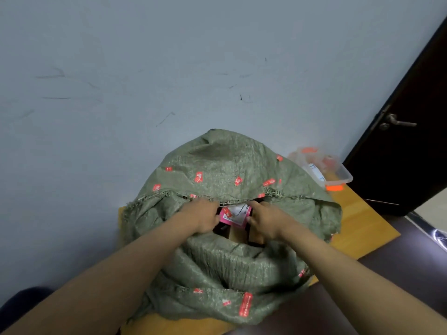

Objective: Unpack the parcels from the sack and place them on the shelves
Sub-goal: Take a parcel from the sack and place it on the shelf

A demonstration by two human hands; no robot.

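A pink parcel [233,215] with a white label is being held at the mouth of a green woven sack [227,259], which is lying slumped on a wooden desk [362,221] against a pale, scuffed wall [145,68]. The parcel is being gripped from both sides: the left hand [204,217] is curled round its left edge and the right hand [264,221] round its right edge, each grip closed on the package. Brown cardboard [235,234] is showing just beneath it inside the opening (what it belongs to cannot be told). A clear plastic tub [338,175] with orange clips is sitting behind the sack, near a dark door [411,141].
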